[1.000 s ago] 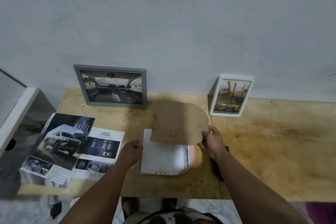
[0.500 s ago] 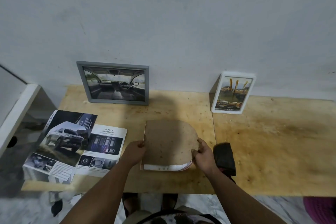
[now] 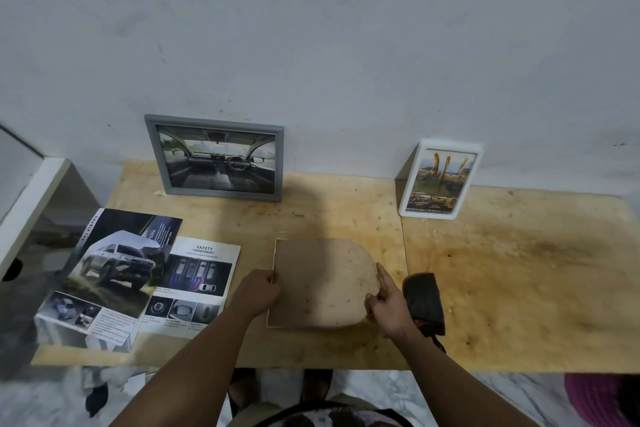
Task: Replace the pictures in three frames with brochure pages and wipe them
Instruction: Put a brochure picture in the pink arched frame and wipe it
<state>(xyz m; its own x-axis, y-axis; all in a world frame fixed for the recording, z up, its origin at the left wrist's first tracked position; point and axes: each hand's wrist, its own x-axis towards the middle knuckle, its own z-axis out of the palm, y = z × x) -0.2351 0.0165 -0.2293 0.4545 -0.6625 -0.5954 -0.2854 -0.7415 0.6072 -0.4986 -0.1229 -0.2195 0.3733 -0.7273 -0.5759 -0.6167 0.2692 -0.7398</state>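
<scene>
A brown backing board, straight on its left side and rounded on its right, lies flat over a face-down frame at the table's front middle. My left hand holds its left edge. On the rounded right edge my right hand presses, fingers along the rim. A grey frame with a car-interior picture leans on the wall at back left. To the back right stands a white frame with a yellow-toned picture. A car brochure and a loose "Safety" page lie at front left.
A dark folded cloth lies just right of my right hand. The wooden table meets the pale wall at the back. A white shelf edge stands at far left. Something pink sits below the table's front right.
The backing board was raised above the frame with white paper showing beneath. It has come down flat and covers the paper, and my right hand moved to its rounded edge.
</scene>
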